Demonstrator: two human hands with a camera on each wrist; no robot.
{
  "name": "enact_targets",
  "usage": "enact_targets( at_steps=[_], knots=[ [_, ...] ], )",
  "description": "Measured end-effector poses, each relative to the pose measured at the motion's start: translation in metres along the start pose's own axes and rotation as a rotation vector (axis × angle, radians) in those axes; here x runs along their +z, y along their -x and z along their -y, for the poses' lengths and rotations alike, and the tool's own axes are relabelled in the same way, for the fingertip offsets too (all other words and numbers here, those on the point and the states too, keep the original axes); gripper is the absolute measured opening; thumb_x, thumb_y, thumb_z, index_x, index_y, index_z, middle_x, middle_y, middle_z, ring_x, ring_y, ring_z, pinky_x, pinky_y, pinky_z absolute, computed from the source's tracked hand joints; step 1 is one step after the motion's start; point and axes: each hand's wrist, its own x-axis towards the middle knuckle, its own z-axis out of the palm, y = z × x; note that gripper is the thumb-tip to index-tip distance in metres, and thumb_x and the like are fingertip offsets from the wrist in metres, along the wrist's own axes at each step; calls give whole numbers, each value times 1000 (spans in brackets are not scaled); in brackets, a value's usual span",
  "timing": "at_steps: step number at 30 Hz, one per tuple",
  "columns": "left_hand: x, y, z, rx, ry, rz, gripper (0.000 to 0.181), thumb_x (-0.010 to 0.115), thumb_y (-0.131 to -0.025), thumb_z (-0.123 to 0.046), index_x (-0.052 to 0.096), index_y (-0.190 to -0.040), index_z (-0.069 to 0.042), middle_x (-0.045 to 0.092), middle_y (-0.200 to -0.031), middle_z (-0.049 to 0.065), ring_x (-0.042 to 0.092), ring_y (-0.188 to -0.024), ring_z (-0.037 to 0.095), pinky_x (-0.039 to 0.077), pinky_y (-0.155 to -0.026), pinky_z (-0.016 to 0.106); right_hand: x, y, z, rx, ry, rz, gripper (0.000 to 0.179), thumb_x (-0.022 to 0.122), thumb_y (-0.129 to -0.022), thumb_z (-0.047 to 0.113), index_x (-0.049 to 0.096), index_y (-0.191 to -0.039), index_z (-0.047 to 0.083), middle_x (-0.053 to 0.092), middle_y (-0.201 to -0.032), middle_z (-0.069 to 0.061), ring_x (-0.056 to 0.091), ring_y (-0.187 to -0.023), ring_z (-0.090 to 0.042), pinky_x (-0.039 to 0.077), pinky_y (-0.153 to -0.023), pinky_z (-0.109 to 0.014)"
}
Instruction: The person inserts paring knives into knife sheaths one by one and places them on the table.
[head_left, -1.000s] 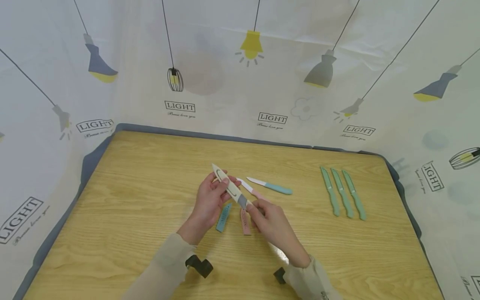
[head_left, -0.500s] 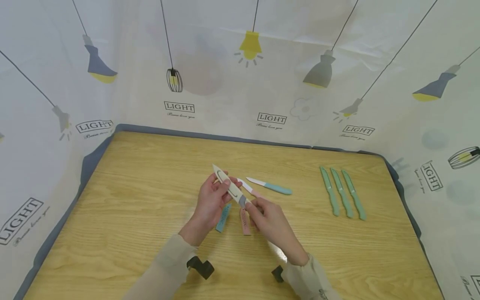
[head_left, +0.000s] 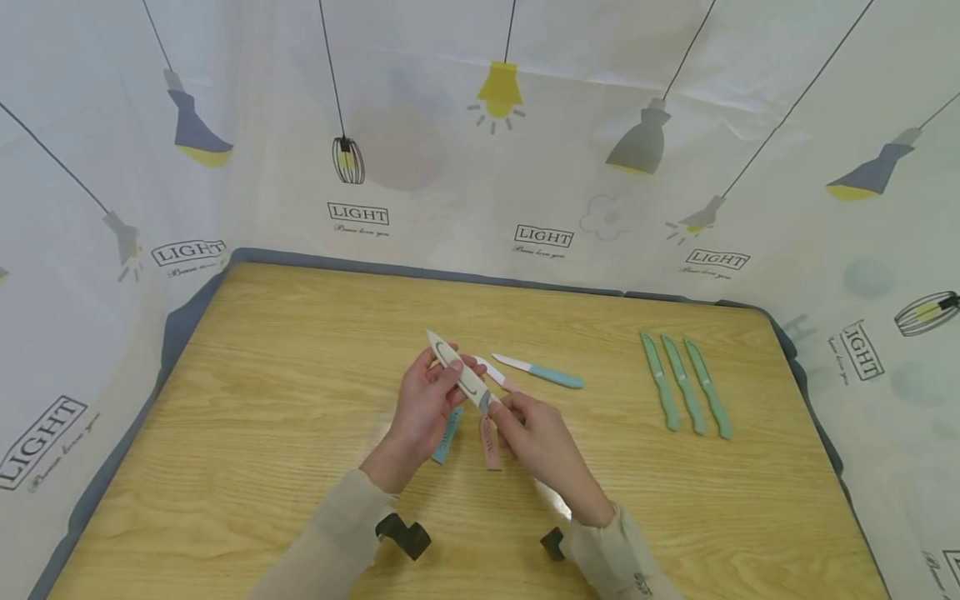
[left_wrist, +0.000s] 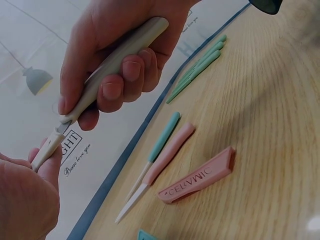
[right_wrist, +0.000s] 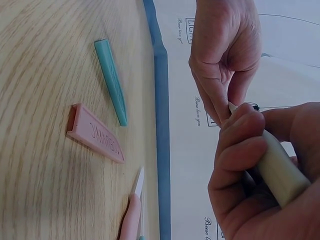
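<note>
Your left hand [head_left: 422, 400] pinches the slim cream sheath [head_left: 470, 383], right hand [head_left: 546, 437] the cream handle [left_wrist: 119, 57]; less grey blade [left_wrist: 64, 127] now shows between, apparently near-covered.

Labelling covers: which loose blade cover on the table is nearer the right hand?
The pink blade cover, right beside the right hand; the blue cover lies farther left, beside the left hand.
</note>
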Motion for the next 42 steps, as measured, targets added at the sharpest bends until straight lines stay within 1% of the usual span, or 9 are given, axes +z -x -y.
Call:
enact_targets(
  at_steps=[7, 16, 24, 28, 32, 34, 36, 39, 42],
  knots=[
    [1, -1, 4, 0, 9, 0, 27, 44, -110, -1, 44, -136, 3, 59, -127, 28, 70, -113, 25, 57, -100, 34, 1, -1, -2, -6, 3, -12, 31, 57, -107, 27, 67, -95, 1, 55, -62, 1, 45, -48, -8, 31, -40, -20],
    [4, 2, 5, 2, 20, 2, 27, 44, -110, 0, 43, -136, 4, 56, -130, 31, 70, -114, 27, 57, -100, 35, 1, -2, -5, -21, -9, -8, 31, 55, -108, 26, 68, -99, -1, 60, -66, -11, 46, -48, -8, 33, -39, -20],
    [5, 1, 7, -3, 27, -1, 28, 44, -109, 2, 42, -137, 4, 54, -132, 33, 70, -114, 28, 57, -100, 34, 0, -3, -5, -28, -34, -9, 30, 56, -108, 26, 70, -102, 0, 59, -65, -7, 46, -49, -9, 33, -39, -20],
    [4, 0, 8, -10, 23, 4, 28, 44, -109, 1, 42, -138, 5, 54, -133, 33, 67, -119, 32, 57, -101, 34, 0, -3, -6, -33, -39, -4, 31, 55, -108, 26, 70, -103, 0, 61, -67, -14, 45, -48, -10, 33, -39, -20],
    [3, 1, 7, -24, 18, 14, 32, 44, -109, 1, 42, -141, 6, 55, -133, 31, 68, -118, 30, 56, -101, 34, 1, -2, -8, -28, -32, 5, 31, 55, -109, 26, 69, -103, -1, 62, -69, -18, 44, -48, -8, 32, -39, -20],
    [3, 1, 7, -26, 15, 17, 33, 45, -109, 1, 42, -142, 7, 54, -134, 32, 69, -117, 27, 56, -101, 34, 1, -2, -9, -28, -3, 2, 31, 55, -109, 27, 69, -101, 0, 60, -66, -13, 42, -47, -7, 31, -39, -20],
    [3, 1, 7, -23, 16, 10, 35, 45, -109, 1, 41, -143, 8, 55, -134, 32, 69, -116, 27, 57, -100, 35, 1, -1, -10, -35, 55, -20, 30, 56, -108, 30, 69, -101, 3, 56, -63, -5, 40, -46, -6, 29, -38, -21],
    [4, 1, 9, -18, 35, -18, 36, 46, -108, 2, 39, -143, 9, 55, -136, 35, 70, -115, 28, 57, -100, 35, 0, 1, -10, -59, 184, -66, 24, 62, -106, 29, 68, -107, 6, 52, -63, 4, 39, -47, -5, 29, -39, -21],
    [5, 0, 12, -11, 56, -47, 38, 47, -107, 3, 37, -144, 11, 57, -134, 35, 70, -114, 28, 57, -100, 36, 0, 2, -11, -84, 325, -114, 23, 69, -101, 26, 67, -113, 6, 55, -70, 6, 42, -51, -6, 33, -41, -21]
  ],
)
